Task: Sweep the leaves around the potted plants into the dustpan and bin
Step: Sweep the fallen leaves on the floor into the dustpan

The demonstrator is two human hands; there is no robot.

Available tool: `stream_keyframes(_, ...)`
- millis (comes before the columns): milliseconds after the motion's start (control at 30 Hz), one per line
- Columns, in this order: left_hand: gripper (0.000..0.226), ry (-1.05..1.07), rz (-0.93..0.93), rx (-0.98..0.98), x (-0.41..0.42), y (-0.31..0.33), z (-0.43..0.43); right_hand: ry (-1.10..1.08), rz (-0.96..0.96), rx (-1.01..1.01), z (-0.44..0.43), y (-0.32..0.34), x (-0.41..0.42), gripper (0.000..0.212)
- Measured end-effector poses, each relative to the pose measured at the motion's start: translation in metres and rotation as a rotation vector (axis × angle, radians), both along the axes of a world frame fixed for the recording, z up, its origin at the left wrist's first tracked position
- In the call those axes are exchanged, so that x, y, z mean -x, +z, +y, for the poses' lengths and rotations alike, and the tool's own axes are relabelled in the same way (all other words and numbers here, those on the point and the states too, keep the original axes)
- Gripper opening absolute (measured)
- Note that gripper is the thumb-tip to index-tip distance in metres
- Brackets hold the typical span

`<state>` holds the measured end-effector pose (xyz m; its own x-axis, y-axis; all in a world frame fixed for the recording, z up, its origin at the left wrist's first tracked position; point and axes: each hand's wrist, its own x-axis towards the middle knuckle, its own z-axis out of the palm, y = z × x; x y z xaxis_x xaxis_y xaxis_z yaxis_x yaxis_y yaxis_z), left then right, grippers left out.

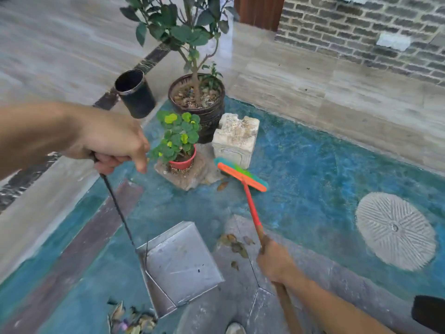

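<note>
My left hand (pixel 113 143) grips the thin black handle of a metal dustpan (pixel 180 263), which rests on the floor in front of me. My right hand (pixel 274 260) holds the stick of an orange and green broom; its head (pixel 242 174) lies on the floor beside the small potted plant (pixel 179 141) in a red pot. A few brown leaves (pixel 234 244) lie just right of the dustpan, one more leaf (pixel 222 185) near the broom head. A pile of leaves (pixel 131 318) shows at the bottom, behind the dustpan. A black cylindrical bin (pixel 134 92) stands tilted at the upper left.
A big dark pot with a small tree (pixel 197 97) stands behind the small plant, a carved stone block (pixel 237 139) to its right. The small plant sits on a flat rock (pixel 190 174). A round ribbed stone disc (pixel 395 230) lies at right. A brick wall (pixel 361 27) closes the back.
</note>
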<state>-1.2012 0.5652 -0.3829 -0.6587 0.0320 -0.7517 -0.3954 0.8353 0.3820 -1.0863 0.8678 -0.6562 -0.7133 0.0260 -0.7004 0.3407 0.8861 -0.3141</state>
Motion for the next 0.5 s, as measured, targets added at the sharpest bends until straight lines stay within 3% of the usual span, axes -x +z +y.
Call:
stream_keyframes(67, 0.063, 0.045, -0.006, 0.019, -0.013, -0.019, -0.023, -0.013, 0.018, -0.021, -0.026, -0.014, 0.036, 0.059)
stream_keyframes(200, 0.059, 0.087, 0.002, 0.105, -0.047, -0.055, -0.07, 0.147, 0.062, -0.116, -0.089, -0.05, 0.059, 0.039)
stream_keyframes(333, 0.058, 0.088, 0.066, 0.173, -0.075, -0.094, -0.114, 0.328, 0.055, -0.125, -0.131, -0.088, 0.038, 0.036)
stream_keyframes(500, 0.058, 0.053, 0.181, 0.236, -0.103, -0.123, -0.166, 0.646, -0.087, -0.324, -0.118, -0.08, -0.028, 0.034)
